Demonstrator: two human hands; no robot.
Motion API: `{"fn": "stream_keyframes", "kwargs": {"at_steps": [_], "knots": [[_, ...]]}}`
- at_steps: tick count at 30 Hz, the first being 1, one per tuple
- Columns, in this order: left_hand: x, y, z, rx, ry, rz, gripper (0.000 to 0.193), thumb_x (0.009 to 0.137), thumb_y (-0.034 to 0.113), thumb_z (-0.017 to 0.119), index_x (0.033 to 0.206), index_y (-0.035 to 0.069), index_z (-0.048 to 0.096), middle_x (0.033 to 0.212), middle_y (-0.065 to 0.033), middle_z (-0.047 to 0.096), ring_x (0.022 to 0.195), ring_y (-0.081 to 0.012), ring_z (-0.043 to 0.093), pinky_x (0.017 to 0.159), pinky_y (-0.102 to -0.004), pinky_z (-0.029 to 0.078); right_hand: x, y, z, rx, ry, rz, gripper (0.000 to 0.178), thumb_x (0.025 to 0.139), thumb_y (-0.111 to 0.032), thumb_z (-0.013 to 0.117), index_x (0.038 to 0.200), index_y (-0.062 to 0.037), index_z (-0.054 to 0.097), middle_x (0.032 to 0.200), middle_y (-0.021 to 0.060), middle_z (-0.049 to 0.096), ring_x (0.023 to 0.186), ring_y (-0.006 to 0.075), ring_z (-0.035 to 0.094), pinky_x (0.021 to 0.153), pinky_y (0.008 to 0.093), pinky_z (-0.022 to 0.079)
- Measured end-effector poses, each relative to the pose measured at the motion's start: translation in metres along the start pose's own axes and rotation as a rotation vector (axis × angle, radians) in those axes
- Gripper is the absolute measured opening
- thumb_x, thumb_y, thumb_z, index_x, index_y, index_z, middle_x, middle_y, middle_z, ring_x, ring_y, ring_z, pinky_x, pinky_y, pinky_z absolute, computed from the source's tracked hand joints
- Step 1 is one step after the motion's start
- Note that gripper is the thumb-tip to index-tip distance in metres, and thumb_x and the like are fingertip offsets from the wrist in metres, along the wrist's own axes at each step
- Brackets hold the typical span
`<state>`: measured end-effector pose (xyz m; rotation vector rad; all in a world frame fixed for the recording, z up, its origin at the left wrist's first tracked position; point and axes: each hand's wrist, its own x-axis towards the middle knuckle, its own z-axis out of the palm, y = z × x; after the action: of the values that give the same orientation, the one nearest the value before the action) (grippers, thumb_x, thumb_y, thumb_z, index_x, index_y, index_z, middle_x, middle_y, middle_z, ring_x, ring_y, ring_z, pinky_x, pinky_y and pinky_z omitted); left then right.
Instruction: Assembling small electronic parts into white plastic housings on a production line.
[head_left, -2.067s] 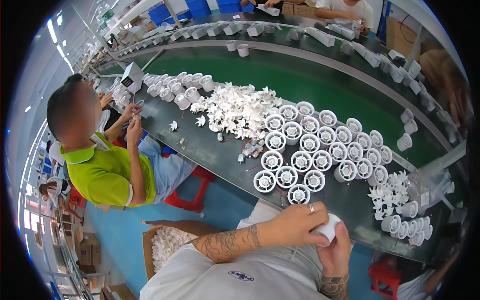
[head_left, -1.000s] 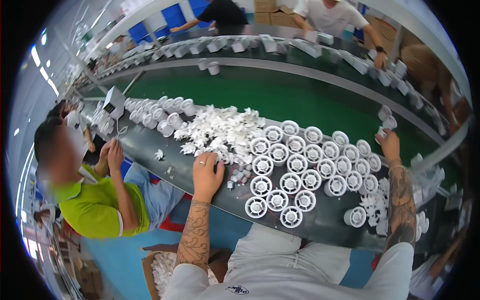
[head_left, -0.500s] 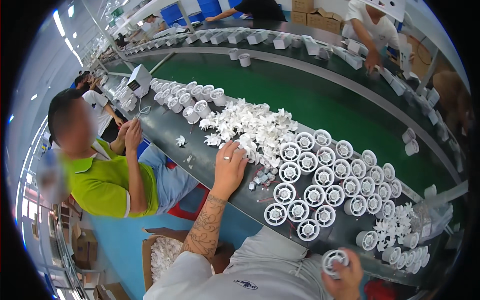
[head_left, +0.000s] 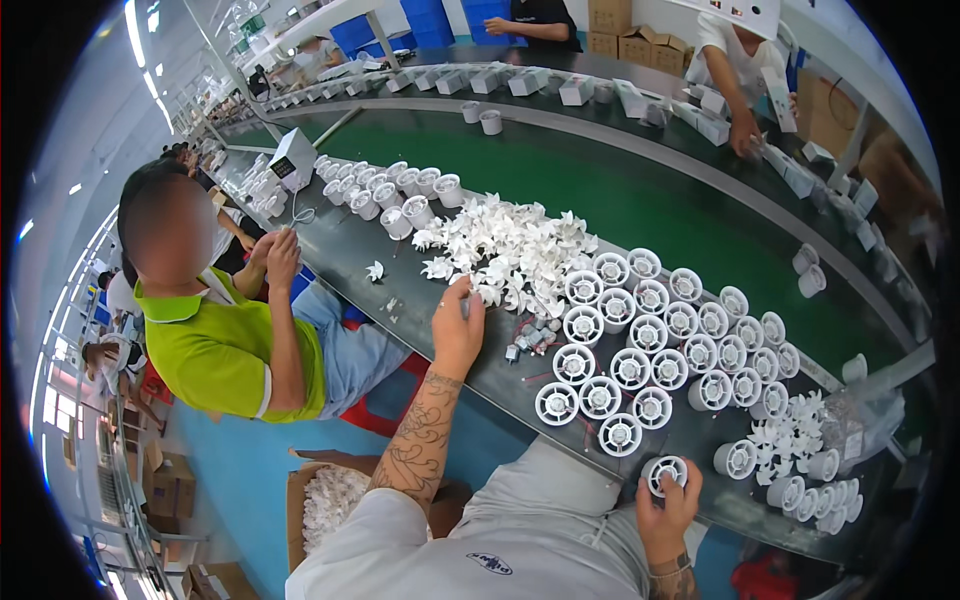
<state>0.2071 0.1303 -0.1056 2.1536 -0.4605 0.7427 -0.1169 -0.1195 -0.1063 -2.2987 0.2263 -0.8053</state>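
Note:
My left hand (head_left: 459, 322) is at the near edge of a heap of white fan impellers (head_left: 515, 250). Its fingers are bent together, and what they pinch, if anything, is hidden. Near the table's front edge, in front of my body, my right hand (head_left: 668, 515) grips a round white fan housing (head_left: 655, 470), with its spoked face turned up. Between the heap and the front edge lies a cluster of small metal motors (head_left: 530, 338) with thin red wires. Many similar round housings (head_left: 630, 368) stand in rows to the right of the heap.
Left of the heap stand more white cups (head_left: 447, 190) and a white box (head_left: 293, 158). A person in a green shirt (head_left: 225, 345) sits at my left. Beyond is a green conveyor (head_left: 600, 200). An open carton (head_left: 300, 500) with white pieces sits by my left side.
My right hand has lifted the housing toward the table edge and slightly left. My left hand stays by the heap, its fingers drawn closer together. The view has shifted slightly.

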Motion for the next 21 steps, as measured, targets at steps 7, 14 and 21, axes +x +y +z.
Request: {"fn": "stream_keyframes", "kwargs": {"at_steps": [7, 14, 21], "knots": [[0.004, 0.002, -0.006, -0.237, 0.118, -0.313, 0.017, 0.09, 0.004, 0.061, 0.106, -0.001, 0.056, 0.098, -0.0099, 0.066, 0.087, -0.0129, 0.063, 0.076, -0.0273, 0.052, 0.011, -0.007, 0.004, -0.059, 0.076, -0.02, 0.038, 0.065, 0.002, 0.081, 0.095, -0.0013, 0.058, 0.113, 0.0231, 0.054, 0.091, 0.037, 0.061, 0.074, 0.0394, 0.053], [-0.02, 0.071, -0.029, -0.925, -0.068, -0.558, 0.024, 0.094, 0.004, 0.054, 0.117, -0.001, 0.05, 0.101, -0.0098, 0.062, 0.091, -0.0154, 0.062, 0.083, -0.0259, 0.05, 0.022, -0.008, -0.002, -0.088, 0.043, 0.0, 0.038, 0.065, -0.001, 0.082, 0.094, 0.0, 0.058, 0.111, 0.0228, 0.055, 0.088, 0.0371, 0.062, 0.071, 0.0393, 0.053], [-0.053, 0.163, -0.044, -1.15, -0.446, -0.515, 0.027, 0.095, 0.012, 0.057, 0.118, 0.002, 0.049, 0.101, -0.0102, 0.062, 0.091, -0.0241, 0.067, 0.074, -0.0303, 0.057, 0.026, -0.027, -0.003, 0.683, 0.235, 0.456, 0.029, 0.077, 0.002, 0.07, 0.099, -0.0013, 0.051, 0.112, 0.0132, 0.057, 0.098, 0.0206, 0.06, 0.082, 0.0327, 0.051]]}}
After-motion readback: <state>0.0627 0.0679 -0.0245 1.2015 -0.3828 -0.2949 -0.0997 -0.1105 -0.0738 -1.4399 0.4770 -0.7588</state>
